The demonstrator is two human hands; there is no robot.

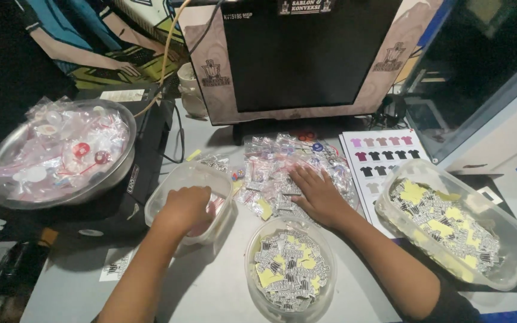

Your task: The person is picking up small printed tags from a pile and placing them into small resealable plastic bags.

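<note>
My left hand [185,206] reaches down into a clear square plastic tub [170,188] left of centre, fingers curled inside; what they hold is hidden. My right hand [318,194] lies flat, fingers spread, on a heap of small clear plastic bags [270,164] spread over the grey table in front of the monitor. Just below that hand stands a round clear tub [257,293] filled with black, white and yellow stickers.
A large metal bowl [121,161] of bagged round badges sits at the left on a black machine [151,137]. A rectangular clear tub [510,263] of stickers stands at right beside a shirt colour chart [384,152]. A dark monitor [306,54] rises behind.
</note>
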